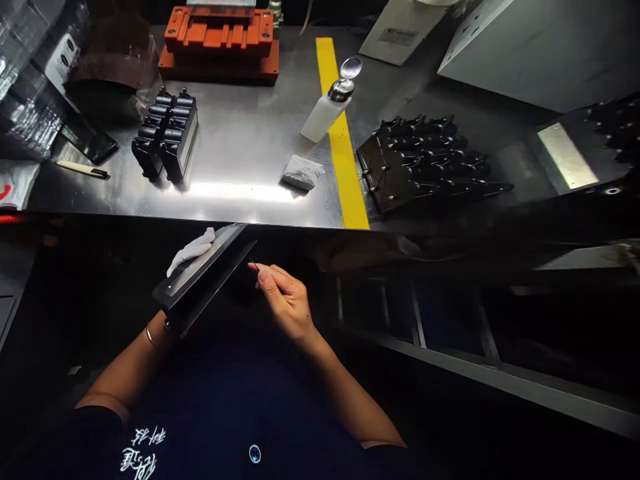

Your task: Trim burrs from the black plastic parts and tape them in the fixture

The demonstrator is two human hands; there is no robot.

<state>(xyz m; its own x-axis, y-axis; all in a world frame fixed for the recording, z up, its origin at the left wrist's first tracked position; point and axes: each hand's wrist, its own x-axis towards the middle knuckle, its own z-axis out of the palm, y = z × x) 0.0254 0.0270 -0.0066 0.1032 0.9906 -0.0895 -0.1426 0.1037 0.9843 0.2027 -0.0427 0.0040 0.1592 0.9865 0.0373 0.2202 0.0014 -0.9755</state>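
In a white glove, my left hand [191,252] grips a long black part [204,283] from its far side, just in front of the bench edge. The part is tilted, with a flat grey face up and a dark channel-like side toward me; most of the gloved fingers are hidden behind it. My bare right hand [287,300] is to the right of the part, thumb and forefinger pinched together. Something thin and dark shows at those fingertips, too small to name. On the bench beyond lie a folded white wipe [303,173] and a white pump bottle [326,110].
Black molded parts [167,133] stand in a block at left, near a pen-like tool [83,169]. An orange fixture [220,43] sits at the back. Right of the yellow tape [349,173] are rows of more black parts [425,160]. A grey box [540,53] stands at back right.
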